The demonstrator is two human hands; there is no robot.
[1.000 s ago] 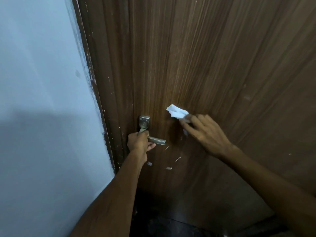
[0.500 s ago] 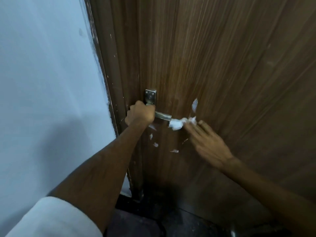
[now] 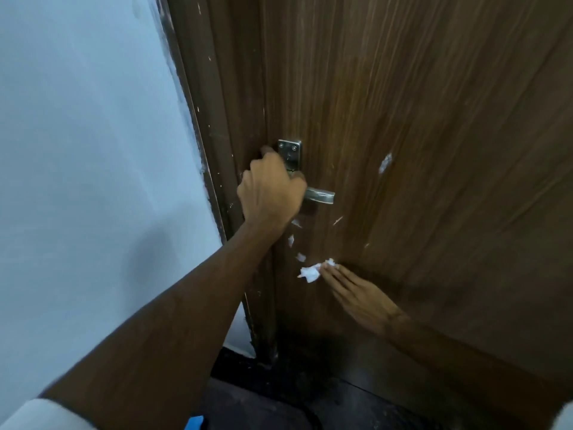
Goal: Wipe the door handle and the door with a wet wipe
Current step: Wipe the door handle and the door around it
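Note:
A brown wood-grain door [image 3: 418,119] fills the right side. Its metal lever handle [image 3: 321,195] sits on a plate [image 3: 290,152] near the door's left edge. My left hand [image 3: 271,192] is closed around the handle's inner part, so only the lever's tip shows. My right hand [image 3: 356,294] lies flat against the door below the handle, fingers pressing a crumpled white wet wipe [image 3: 311,272] to the wood. Small white scraps [image 3: 299,257] cling to the door below the handle, and one more scrap [image 3: 385,162] sits to the handle's right.
A pale blue-white wall [image 3: 93,150] takes up the left side, meeting the dark brown door frame [image 3: 217,135]. The floor [image 3: 279,398] below is dark. A small blue object [image 3: 194,423] shows at the bottom edge.
My right hand has slid the wipe down the door, from above and right of the handle, past the lever's tip, to well below it. My left hand stays on the handle.

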